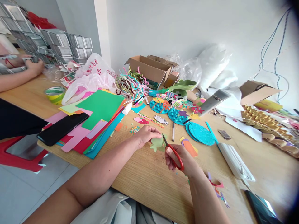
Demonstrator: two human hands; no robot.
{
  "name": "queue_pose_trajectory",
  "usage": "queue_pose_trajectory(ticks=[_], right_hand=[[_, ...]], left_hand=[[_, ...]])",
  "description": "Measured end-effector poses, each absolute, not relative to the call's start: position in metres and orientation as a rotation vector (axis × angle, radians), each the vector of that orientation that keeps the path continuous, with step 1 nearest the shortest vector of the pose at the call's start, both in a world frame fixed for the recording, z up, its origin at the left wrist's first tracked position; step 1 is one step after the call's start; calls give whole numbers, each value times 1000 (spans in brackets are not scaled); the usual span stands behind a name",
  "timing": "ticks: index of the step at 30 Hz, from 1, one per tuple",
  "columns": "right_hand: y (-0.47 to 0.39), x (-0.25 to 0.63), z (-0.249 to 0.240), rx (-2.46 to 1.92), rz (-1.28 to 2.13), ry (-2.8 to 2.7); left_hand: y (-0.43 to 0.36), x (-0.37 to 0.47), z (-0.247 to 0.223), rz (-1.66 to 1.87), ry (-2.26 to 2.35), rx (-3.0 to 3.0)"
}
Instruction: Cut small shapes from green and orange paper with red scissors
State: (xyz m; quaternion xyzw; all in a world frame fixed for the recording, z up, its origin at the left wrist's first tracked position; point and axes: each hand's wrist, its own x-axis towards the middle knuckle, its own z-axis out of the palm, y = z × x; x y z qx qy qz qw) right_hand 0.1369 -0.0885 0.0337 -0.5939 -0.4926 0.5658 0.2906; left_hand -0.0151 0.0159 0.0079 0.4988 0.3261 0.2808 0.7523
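Observation:
A light green paper piece (pixel 157 142) with a fish-like tail is pinched in my left hand (pixel 146 136), above the wooden table. Red-handled scissors (pixel 175 157) are gripped in my right hand (pixel 179 159), their blades pointing up and left beside the paper's right edge. Just behind my left hand lies a small heap of colourful paper bits (pixel 134 129). Orange and purple paper pieces (pixel 189 147) rest to the right of the scissors. A pen (pixel 173 131) lies beyond the paper.
Stacked coloured paper (pixel 105 104) and a black phone (pixel 62 128) lie left. Blue discs (pixel 201 133), paper fish (pixel 183 102) and pipe cleaners (pixel 130 85) are farther back. A white power strip (pixel 235 161) is right. Another person's hand (pixel 35 65) is at far left.

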Motion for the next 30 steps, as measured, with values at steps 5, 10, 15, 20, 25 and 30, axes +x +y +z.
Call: queue_pose_trajectory(ticks=[5, 10, 15, 20, 25, 30], right_hand=[[-88, 139, 35, -1572, 1565, -1306], [-88, 139, 37, -1548, 1590, -1306], [-89, 138, 37, -1553, 1587, -1293], [-88, 139, 34, -1530, 1588, -1303], [-88, 140, 34, -1517, 1581, -1355], [-88, 141, 34, -1526, 1588, -1373]], left_hand=[[19, -17, 9, 592, 697, 1114], [21, -20, 12, 541, 678, 1115], [22, -21, 10, 533, 681, 1099], [22, -21, 10, 533, 671, 1117], [21, -21, 11, 553, 657, 1125], [21, -20, 10, 528, 665, 1111]])
